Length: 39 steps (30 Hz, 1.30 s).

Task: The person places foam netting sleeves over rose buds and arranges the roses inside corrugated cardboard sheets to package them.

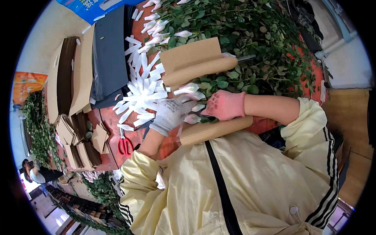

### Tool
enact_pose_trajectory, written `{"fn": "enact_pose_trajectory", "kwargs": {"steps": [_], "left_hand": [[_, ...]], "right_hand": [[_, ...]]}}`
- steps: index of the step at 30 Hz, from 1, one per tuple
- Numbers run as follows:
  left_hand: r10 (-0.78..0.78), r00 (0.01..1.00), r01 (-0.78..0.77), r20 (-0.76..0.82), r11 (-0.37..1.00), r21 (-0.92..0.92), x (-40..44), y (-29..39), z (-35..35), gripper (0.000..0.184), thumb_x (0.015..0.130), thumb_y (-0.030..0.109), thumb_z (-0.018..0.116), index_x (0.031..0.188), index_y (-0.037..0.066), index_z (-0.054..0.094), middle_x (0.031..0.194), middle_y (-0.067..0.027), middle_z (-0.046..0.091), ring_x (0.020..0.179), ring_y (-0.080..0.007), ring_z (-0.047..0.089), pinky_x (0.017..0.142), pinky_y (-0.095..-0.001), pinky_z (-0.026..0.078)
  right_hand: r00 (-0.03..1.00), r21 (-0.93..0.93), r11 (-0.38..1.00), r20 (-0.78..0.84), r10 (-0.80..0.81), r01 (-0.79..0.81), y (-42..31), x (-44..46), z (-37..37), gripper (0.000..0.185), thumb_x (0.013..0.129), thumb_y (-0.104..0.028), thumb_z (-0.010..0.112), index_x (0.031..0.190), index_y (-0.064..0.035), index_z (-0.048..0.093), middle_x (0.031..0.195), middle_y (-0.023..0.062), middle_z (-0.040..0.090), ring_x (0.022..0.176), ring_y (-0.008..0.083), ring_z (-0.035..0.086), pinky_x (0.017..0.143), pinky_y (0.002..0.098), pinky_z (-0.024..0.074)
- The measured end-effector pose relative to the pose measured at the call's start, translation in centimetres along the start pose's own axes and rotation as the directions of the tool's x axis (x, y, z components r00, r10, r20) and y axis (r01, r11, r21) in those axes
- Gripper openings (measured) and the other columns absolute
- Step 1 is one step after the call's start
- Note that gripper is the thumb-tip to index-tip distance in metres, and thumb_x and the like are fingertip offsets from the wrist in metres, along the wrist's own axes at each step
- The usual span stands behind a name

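My left hand (171,114), in a white printed glove, lies over a row of rosebuds with its fingers bent round a bud. Close beside it, my right hand (224,105), in a pink glove, is closed at a rose's neck; its fingertips are partly hidden. Pale rosebuds (187,89) in white net sleeves show above and between the hands. One more sleeved bud (192,119) sits just below them. The roses lie on a sheet of corrugated cardboard (215,130), whose near edge curls up in front of me. Above my hands is a folded corrugated wrap (199,70).
White paper strips (143,94) fan out at the left. Red-handled scissors (125,146) lie nearer me. Cardboard sheets (80,74), a black board (111,58) and small cardboard pieces (82,137) stand further left. Leafy rose stems (250,35) cover the far right. Another person (37,172) is in the background.
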<state>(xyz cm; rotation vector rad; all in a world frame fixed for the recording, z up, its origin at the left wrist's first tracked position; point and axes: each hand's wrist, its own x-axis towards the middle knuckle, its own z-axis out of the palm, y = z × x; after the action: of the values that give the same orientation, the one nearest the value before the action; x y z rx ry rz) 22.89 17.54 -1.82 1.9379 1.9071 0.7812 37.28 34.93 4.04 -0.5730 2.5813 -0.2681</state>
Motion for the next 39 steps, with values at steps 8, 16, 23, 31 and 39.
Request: {"fn": "enact_pose_trajectory", "kwargs": {"steps": [8, 16, 23, 31, 39], "left_hand": [[-0.041, 0.999, 0.038, 0.036, 0.996, 0.075, -0.3, -0.1, 0.2, 0.031, 0.075, 0.016, 0.056, 0.105, 0.017, 0.061, 0.113, 0.0014, 0.057, 0.082, -0.0205, 0.061, 0.064, -0.0352, 0.048], [0.031, 0.986, 0.003, -0.162, 0.978, 0.208, 1.2, 3.2, -2.4, 0.032, 0.070, 0.026, 0.065, 0.101, 0.017, 0.061, 0.101, -0.0027, 0.061, 0.088, -0.0233, 0.059, 0.071, -0.0352, 0.045], [0.128, 0.991, -0.130, 0.036, 0.879, 0.459, 3.5, 1.6, 1.6, 0.064, 0.066, 0.041, 0.065, 0.122, 0.014, 0.051, 0.135, -0.0116, 0.040, 0.126, -0.0315, 0.032, 0.102, -0.0489, 0.024], [-0.009, 0.999, -0.007, 0.037, 0.911, 0.412, 4.3, 3.7, 0.5, 0.057, 0.069, 0.040, 0.061, 0.119, 0.015, 0.054, 0.134, -0.0138, 0.041, 0.125, -0.0322, 0.033, 0.102, -0.0512, 0.024], [-0.003, 1.000, -0.001, 0.007, 0.916, 0.400, 4.3, 3.8, 0.8, 0.057, 0.069, 0.039, 0.062, 0.120, 0.015, 0.053, 0.134, -0.0139, 0.039, 0.126, -0.0325, 0.032, 0.102, -0.0516, 0.024]], "right_hand": [[0.999, 0.016, 0.999, 0.029, 0.036, -0.036, 1.3, -2.0, 0.9, 0.044, 0.073, -0.024, 0.056, 0.115, -0.0129, 0.058, 0.086, 0.0089, 0.063, 0.084, 0.0231, 0.062, 0.069, 0.0364, 0.0491], [0.965, -0.004, 0.974, -0.139, 0.223, -0.226, 0.1, -7.0, -2.3, 0.052, 0.071, -0.031, 0.060, 0.121, -0.0184, 0.051, 0.114, 0.0088, 0.054, 0.097, 0.0255, 0.056, 0.081, 0.0369, 0.0457], [0.826, -0.242, 0.929, -0.554, 0.104, -0.279, -2.5, -11.7, -1.1, 0.062, 0.068, -0.041, 0.058, 0.125, -0.0226, 0.046, 0.129, 0.0034, 0.044, 0.113, 0.0226, 0.045, 0.093, 0.0367, 0.0337], [-0.029, 0.139, 0.282, -0.932, 0.360, -0.949, 0.4, -31.0, -7.3, 0.037, 0.080, -0.011, 0.052, 0.116, -0.0098, 0.056, 0.092, 0.0074, 0.064, 0.084, 0.0173, 0.061, 0.079, 0.0328, 0.0458], [-0.673, 0.641, 0.296, -0.740, -0.011, -0.709, 7.2, -64.5, -9.8, 0.021, 0.082, -0.021, 0.059, 0.093, -0.0040, 0.062, 0.074, 0.0019, 0.058, 0.066, 0.0149, 0.055, 0.057, 0.0303, 0.0433]]}}
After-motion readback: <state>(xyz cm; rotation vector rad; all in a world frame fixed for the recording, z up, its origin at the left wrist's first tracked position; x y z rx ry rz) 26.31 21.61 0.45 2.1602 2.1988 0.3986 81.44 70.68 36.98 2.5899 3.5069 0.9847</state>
